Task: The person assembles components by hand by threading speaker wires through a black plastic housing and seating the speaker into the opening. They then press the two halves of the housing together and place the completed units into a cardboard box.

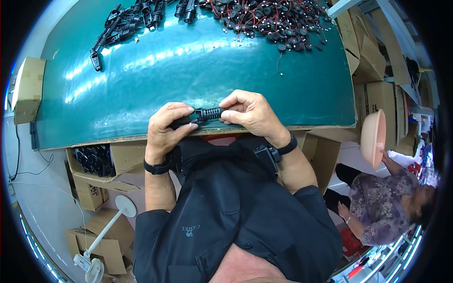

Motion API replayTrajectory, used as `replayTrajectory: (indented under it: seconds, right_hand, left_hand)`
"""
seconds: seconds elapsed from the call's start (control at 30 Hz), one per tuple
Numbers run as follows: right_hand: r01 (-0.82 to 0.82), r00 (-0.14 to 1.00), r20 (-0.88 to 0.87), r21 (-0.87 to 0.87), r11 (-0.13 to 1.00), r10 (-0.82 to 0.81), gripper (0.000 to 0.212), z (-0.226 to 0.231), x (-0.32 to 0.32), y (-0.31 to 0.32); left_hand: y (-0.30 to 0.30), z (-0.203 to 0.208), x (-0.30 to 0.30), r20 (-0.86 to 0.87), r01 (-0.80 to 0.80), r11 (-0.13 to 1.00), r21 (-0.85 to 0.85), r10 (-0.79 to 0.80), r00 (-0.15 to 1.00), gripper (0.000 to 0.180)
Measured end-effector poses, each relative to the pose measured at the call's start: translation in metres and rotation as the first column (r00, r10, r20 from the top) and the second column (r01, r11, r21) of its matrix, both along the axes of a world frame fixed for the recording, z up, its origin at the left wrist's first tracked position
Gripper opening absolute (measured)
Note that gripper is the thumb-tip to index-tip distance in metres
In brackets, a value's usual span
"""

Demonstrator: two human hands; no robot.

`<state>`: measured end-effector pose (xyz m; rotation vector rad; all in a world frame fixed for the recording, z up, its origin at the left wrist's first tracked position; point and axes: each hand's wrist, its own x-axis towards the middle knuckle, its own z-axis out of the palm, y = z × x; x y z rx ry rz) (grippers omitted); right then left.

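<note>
Just above the near edge of the green table, I hold a black plastic part (208, 114) with a ribbed, spring-like cylindrical section. My left hand (167, 127) grips its wider end between thumb and fingers. At the other end, the thumb and fingertips of my right hand (254, 113) pinch the ribbed tip. The part lies roughly level, running left to right between both hands. My fingers cover its two ends, so whether a smaller piece is at the right tip cannot be made out.
Similar black parts (123, 34) lie at the table's far left. Small round black discs with red wires (288, 28) are heaped at the far right of the green table (188, 80). Cardboard boxes (125, 158) flank me. At right, a person (377, 203) holds a pink basin (373, 139).
</note>
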<state>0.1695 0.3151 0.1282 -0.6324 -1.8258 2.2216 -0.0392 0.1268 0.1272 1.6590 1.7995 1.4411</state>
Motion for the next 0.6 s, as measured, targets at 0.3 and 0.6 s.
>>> replayTrajectory:
  seconds: [0.3,0.6]
  right_hand:
    - [0.02,0.999,-0.028,-0.105,0.994,-0.023,0.013,-0.002,-0.001,0.0]
    - [-0.047,0.999,-0.006,-0.149,0.988,0.046,0.013,0.001,-0.015,0.007]
  left_hand:
    - [-0.003,-0.003,0.0,0.052,0.039,0.999,0.02,-0.04,0.998,0.047]
    - [-0.003,0.0,-0.011,0.048,0.062,0.998,0.009,-0.062,0.997,0.048]
